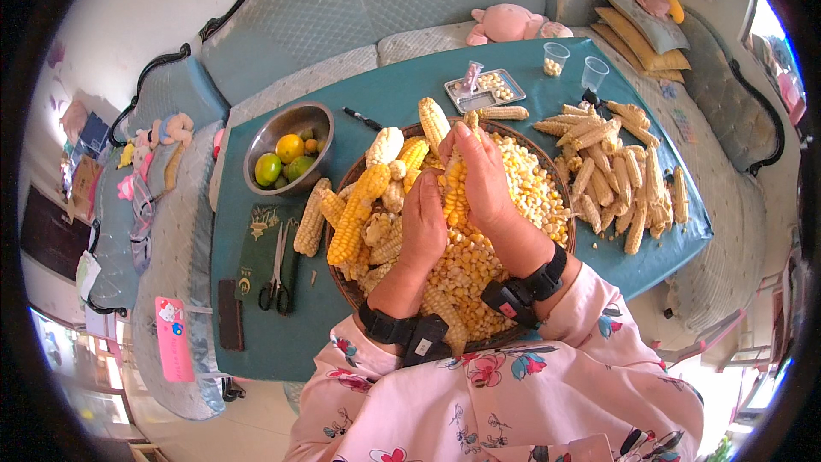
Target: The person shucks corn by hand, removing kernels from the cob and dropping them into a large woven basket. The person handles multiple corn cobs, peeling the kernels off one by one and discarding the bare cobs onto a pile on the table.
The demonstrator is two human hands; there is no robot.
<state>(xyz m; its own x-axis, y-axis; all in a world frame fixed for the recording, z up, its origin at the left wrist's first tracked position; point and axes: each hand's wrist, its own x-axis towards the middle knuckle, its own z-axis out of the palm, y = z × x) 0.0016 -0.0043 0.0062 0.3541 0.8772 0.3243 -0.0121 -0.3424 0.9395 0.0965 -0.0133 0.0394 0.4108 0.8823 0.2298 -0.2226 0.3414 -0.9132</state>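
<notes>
Between my left hand [422,221] and my right hand [482,181] is a partly shelled yellow corn cob [455,192]. My right palm and fingers press along its right side; my left hand closes on it from the left. Both are over a round woven basket [570,221] of loose corn kernels [529,173]. Unshelled ears lie heaped on its left side, among them a long yellow ear [358,212] and a pale ear [433,120] at the back. Part of the held cob is hidden by my fingers.
Bare cobs [616,173] are piled right on the teal-covered table [397,83]. At left stand a metal bowl [253,147] of fruit, scissors [276,276] on a dark green book [256,250], and a phone-like dark slab [231,314]. A metal tray [478,101] and plastic cups [555,54] sit behind.
</notes>
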